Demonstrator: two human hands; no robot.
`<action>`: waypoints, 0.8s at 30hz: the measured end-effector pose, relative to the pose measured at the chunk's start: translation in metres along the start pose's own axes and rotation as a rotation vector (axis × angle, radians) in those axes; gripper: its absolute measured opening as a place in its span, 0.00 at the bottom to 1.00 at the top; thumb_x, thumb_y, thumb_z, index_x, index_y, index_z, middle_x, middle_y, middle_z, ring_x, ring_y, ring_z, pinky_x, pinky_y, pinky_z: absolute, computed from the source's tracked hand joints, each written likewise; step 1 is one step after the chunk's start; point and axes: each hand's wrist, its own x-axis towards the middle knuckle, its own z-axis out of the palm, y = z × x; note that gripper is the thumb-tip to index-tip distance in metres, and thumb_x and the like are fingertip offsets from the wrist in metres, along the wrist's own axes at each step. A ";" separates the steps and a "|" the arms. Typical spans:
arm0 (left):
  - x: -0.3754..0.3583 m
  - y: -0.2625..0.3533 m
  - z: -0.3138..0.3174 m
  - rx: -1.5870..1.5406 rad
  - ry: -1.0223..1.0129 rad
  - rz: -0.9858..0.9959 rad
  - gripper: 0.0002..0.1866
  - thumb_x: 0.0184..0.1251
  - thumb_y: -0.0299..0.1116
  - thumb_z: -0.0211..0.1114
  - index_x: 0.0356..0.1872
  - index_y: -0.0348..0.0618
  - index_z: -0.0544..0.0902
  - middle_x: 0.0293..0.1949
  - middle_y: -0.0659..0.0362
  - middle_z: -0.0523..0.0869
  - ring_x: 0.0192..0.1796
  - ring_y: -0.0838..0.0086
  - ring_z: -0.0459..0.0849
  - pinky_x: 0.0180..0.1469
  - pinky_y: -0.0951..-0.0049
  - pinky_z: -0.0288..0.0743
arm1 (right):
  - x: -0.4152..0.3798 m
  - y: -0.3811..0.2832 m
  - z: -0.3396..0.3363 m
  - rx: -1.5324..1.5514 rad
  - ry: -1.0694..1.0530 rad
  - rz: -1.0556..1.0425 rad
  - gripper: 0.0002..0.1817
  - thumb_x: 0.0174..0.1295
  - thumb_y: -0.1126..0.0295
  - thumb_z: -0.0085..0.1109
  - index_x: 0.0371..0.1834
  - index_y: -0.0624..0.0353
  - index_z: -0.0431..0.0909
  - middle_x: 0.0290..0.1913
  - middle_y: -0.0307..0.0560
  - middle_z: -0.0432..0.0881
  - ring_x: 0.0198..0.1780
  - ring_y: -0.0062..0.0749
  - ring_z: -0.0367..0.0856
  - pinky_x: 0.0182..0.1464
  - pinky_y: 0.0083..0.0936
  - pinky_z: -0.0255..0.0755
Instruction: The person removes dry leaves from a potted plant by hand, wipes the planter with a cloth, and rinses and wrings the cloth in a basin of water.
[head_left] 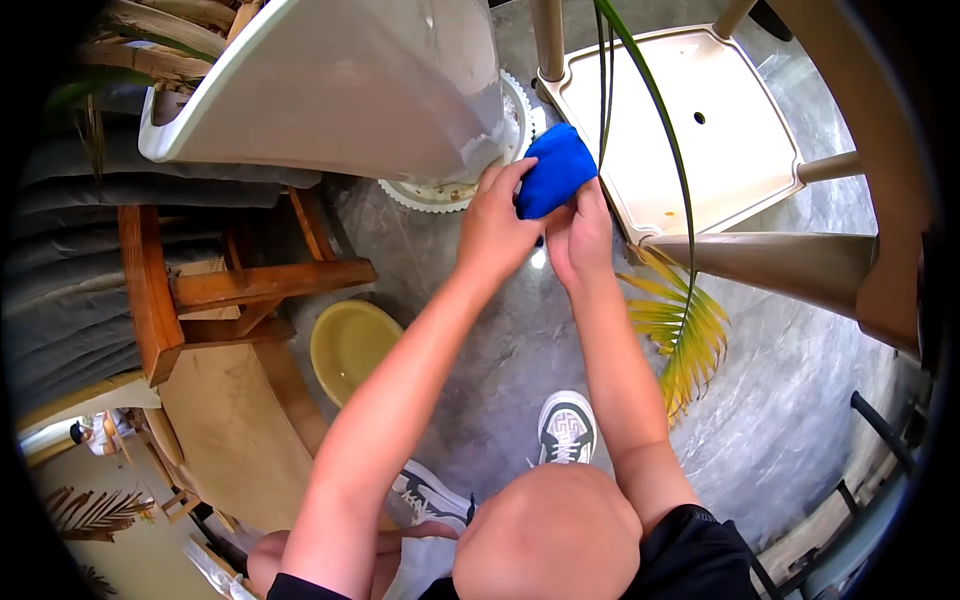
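Observation:
A bunched blue cloth (pixel 558 172) is held between my two hands, out in front of me. My left hand (pixel 498 222) grips its left side, with the fingertips pressed against the fabric. From below and to the right, my right hand (pixel 582 238) closes on the lower edge; some of its fingers are hidden behind the cloth. Just left of the cloth stands a large white planter (pixel 350 90) on a round white saucer (pixel 430 194) with a scalloped rim and dirt in it.
A beige plastic rack (pixel 690 130) stands at the right, with a long green stem and a yellowing palm leaf (pixel 680 315) hanging before it. At the left are a wooden chair (pixel 150 290) and a yellow basin (pixel 350 350) on the grey floor. A person (pixel 100 432) appears far left.

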 end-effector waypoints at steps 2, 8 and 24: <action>0.003 -0.014 0.000 -0.037 0.056 0.050 0.26 0.65 0.34 0.73 0.64 0.45 0.78 0.52 0.52 0.88 0.46 0.68 0.88 0.44 0.70 0.82 | 0.004 0.004 -0.017 -0.060 -0.102 -0.082 0.18 0.83 0.65 0.42 0.70 0.58 0.68 0.59 0.44 0.79 0.59 0.29 0.79 0.62 0.30 0.74; -0.002 0.014 -0.028 -0.154 0.130 0.015 0.10 0.70 0.34 0.66 0.46 0.41 0.81 0.36 0.50 0.88 0.41 0.52 0.87 0.45 0.61 0.78 | 0.007 -0.001 -0.027 -0.195 -0.234 -0.141 0.26 0.83 0.55 0.43 0.76 0.57 0.64 0.69 0.44 0.74 0.71 0.31 0.68 0.77 0.34 0.54; -0.040 0.031 -0.103 -0.752 -0.245 -0.605 0.16 0.77 0.40 0.61 0.47 0.36 0.87 0.38 0.58 0.90 0.38 0.78 0.86 0.41 0.73 0.80 | -0.037 -0.070 -0.051 -0.339 -0.728 0.484 0.46 0.60 0.62 0.77 0.77 0.55 0.57 0.48 0.46 0.85 0.35 0.26 0.85 0.30 0.24 0.78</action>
